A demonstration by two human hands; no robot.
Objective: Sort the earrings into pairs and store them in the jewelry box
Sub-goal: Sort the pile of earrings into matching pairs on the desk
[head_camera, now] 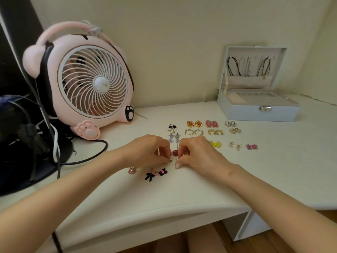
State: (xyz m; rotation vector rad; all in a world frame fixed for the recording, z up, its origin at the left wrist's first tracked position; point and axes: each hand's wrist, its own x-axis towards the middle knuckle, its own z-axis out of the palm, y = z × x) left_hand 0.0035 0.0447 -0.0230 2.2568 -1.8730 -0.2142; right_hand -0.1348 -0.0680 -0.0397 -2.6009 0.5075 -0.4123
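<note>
My left hand (149, 148) and my right hand (197, 152) meet at the middle of the white desk, fingertips curled down and pinching small earrings on either side of a dark red rectangular earring (175, 153). What exactly each fingertip holds is mostly hidden. Pairs lie in rows behind: gold-and-pink ovals (194, 123), pink cameos (211, 123), gold hoops (194, 132), pink stars (252, 146), yellow ones (215, 144). Black bow earrings (156, 174) and a pink sparkly earring (132, 170) lie in front of my left hand. The pale blue jewelry box (259, 111) stands open at the back right.
A pink cat-shaped desk fan (85, 83) stands at the back left, its black cable (94, 152) curling across the desk near my left wrist. Dark equipment and cords fill the far left. The desk's front edge (145, 214) curves just below my forearms.
</note>
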